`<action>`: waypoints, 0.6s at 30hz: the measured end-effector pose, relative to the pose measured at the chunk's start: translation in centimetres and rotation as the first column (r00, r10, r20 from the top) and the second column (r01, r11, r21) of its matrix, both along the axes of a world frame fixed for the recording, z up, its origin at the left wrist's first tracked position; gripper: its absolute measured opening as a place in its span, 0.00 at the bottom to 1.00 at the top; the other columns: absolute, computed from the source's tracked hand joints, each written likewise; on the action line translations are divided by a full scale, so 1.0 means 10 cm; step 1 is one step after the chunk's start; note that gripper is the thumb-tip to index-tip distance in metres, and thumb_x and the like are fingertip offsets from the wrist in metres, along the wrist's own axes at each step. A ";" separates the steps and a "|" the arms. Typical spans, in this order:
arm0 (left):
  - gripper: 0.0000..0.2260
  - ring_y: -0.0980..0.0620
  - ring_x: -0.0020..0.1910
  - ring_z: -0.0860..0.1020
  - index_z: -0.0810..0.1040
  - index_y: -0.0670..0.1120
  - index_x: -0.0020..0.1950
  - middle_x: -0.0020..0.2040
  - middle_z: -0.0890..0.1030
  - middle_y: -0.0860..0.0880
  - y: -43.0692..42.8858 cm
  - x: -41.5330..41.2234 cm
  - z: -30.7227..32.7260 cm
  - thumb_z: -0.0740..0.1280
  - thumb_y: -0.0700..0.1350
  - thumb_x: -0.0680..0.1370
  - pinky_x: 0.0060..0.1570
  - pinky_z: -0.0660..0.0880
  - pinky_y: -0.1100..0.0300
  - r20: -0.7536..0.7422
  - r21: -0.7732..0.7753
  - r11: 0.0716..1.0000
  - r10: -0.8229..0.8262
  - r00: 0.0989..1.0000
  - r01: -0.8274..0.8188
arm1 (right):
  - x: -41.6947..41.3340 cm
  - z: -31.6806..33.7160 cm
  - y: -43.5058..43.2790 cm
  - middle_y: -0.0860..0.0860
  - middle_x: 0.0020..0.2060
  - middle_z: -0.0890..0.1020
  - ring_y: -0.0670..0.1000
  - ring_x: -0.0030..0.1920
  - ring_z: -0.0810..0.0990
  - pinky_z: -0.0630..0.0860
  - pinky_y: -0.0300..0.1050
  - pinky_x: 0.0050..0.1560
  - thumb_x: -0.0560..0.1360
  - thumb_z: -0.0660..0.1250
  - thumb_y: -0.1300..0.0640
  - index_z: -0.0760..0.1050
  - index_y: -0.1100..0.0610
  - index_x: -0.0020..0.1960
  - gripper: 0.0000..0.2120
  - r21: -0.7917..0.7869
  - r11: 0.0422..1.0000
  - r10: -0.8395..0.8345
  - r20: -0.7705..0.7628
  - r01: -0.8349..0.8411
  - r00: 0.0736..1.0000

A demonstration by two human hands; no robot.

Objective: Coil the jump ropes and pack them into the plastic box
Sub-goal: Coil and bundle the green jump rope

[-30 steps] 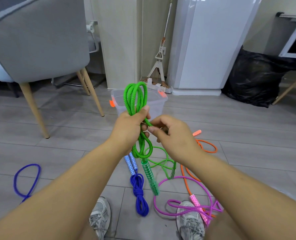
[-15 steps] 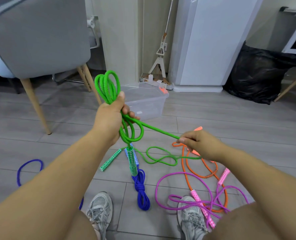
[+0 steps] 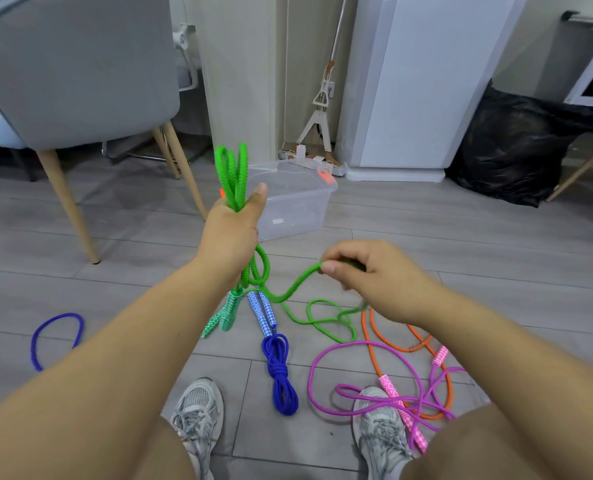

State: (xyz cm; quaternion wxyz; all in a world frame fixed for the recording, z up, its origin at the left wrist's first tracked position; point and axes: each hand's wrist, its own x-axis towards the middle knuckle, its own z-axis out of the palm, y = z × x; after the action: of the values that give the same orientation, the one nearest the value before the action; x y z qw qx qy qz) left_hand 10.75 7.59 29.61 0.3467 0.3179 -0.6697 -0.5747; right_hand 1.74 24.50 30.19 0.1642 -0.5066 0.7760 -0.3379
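My left hand (image 3: 232, 226) grips a bundle of loops of the green jump rope (image 3: 233, 176), which sticks up above the fist and hangs below it with a green handle dangling. My right hand (image 3: 371, 271) pinches the free strand of the same rope to the right, and the slack sags between the hands. More green rope lies on the floor below. The clear plastic box (image 3: 296, 206) stands open on the floor just behind my left hand. A coiled blue rope (image 3: 279, 368), a loose purple rope (image 3: 364, 379) and an orange rope (image 3: 374, 334) lie on the floor.
A grey chair (image 3: 76, 74) with wooden legs stands at the left. A loose blue rope loop (image 3: 57, 336) lies at the lower left. A white appliance (image 3: 423, 81), a mop (image 3: 321, 109) and a black bag (image 3: 516, 147) stand behind the box. My shoes (image 3: 198, 414) are at the bottom.
My right hand, first close to the left at the bundle, drew a strand out to the right, then came back partway as the strand slackened. The left hand's bundle stayed raised.
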 end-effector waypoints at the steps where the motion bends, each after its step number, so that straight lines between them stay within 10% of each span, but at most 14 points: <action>1: 0.14 0.49 0.32 0.62 0.69 0.46 0.44 0.35 0.64 0.43 0.02 -0.01 -0.01 0.63 0.57 0.78 0.28 0.62 0.61 0.012 0.005 1.000 -0.019 1.000 0.019 | 0.04 0.03 -0.04 0.45 0.28 0.74 0.40 0.30 0.73 0.71 0.34 0.36 0.77 0.63 0.54 0.75 0.48 0.42 0.06 -0.044 0.999 -0.006 0.043 0.008 0.999; 18: 0.21 0.52 0.25 0.68 0.69 0.46 0.32 0.25 0.69 0.51 0.23 -0.11 -0.11 0.60 0.61 0.77 0.33 0.66 0.59 0.015 0.285 0.922 -0.277 0.961 0.262 | 0.04 0.02 -0.48 0.41 0.25 0.75 0.40 0.30 0.73 0.66 0.30 0.32 0.76 0.64 0.53 0.78 0.49 0.39 0.08 -0.160 0.972 -0.181 -0.056 0.170 0.982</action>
State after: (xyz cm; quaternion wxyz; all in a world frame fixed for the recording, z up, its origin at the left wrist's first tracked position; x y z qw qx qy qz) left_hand 9.63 9.92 28.47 0.1973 0.2842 -0.6280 -0.6971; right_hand 2.16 19.72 30.38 0.0667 -0.4587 0.7945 -0.3924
